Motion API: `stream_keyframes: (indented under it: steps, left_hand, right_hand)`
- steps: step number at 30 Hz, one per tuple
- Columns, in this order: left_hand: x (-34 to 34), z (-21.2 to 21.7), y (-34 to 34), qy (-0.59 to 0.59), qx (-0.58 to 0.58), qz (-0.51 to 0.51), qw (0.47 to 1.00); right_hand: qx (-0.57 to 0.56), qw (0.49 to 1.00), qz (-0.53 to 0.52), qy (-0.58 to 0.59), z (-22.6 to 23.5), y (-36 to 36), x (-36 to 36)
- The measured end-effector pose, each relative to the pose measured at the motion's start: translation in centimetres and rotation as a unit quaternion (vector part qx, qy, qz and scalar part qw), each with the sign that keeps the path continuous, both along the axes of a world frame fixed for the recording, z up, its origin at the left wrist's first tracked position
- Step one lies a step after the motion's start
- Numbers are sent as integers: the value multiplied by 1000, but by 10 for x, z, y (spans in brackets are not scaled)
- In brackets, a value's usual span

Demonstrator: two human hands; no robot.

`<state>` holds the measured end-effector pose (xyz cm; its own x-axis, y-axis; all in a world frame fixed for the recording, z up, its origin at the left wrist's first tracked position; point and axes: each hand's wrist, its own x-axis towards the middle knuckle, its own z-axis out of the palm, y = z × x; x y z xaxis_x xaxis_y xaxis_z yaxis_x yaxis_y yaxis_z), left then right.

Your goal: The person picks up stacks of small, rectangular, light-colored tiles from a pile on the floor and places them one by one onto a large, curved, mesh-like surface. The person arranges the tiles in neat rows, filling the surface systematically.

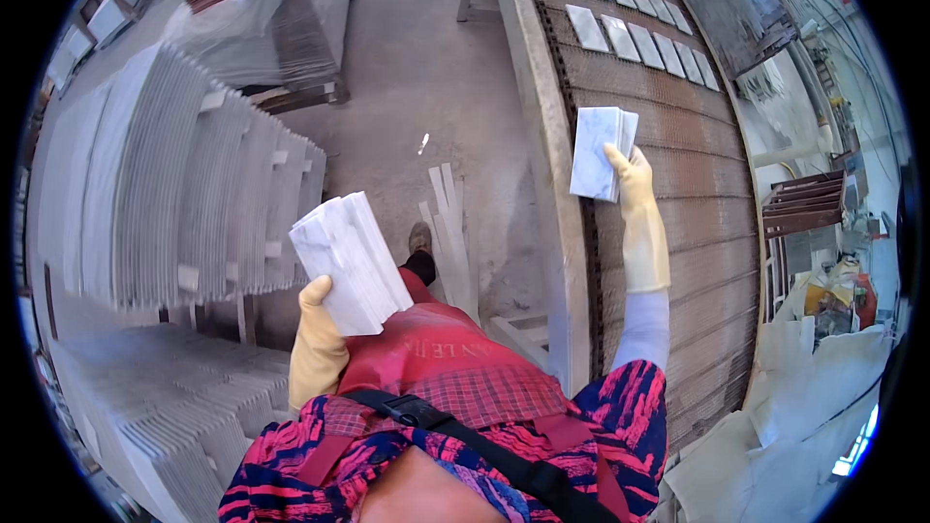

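Step in hand, as judged: tiles are being transferred from a held stack onto the conveyor.

Left hand [318, 344], in a yellow glove, is gripping a stack of white marble tiles [351, 261] from below; the grip is clamped on its lower end, and the stack is tilting up and away from the body, held over the red apron [426, 344].

Right hand [635, 184], also gloved, is reaching forward with the grip closed on a few marble tiles [599, 153], thumb on the near face. These tiles are hanging over the mesh conveyor belt [678, 232], apparently not yet touching it.

Beyond the right grip, further up the belt, rows of laid tiles [635, 34] are lying flat in a grid. Left of the left grip, racks of upright slabs [184, 184] are standing on edge.

Next move, as judged: it calls for lowering the right-hand tiles flat onto bare mesh on the near side of the laid rows, spaced apart, then releasing them one at a time.
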<state>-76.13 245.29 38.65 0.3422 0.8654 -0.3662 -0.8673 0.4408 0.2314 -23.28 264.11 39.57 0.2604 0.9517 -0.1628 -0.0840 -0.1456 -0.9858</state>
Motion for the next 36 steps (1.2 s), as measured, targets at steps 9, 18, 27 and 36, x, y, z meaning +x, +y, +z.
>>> stream_keyframes:
  steps: [9,18,27,36]
  left_hand:
    - [10,6,141,119,-34,-32,992]
    - [63,26,233,180,-37,-75,980]
    - [141,41,326,167,-11,-129,977]
    - [161,32,345,150,-29,-176,973]
  right_hand:
    - [-134,989,22,-54,-19,151,93]
    - [-132,990,43,24,-44,139,128]
    - [-159,986,19,43,-29,156,135]
    - [-146,987,-8,63,-6,167,186]
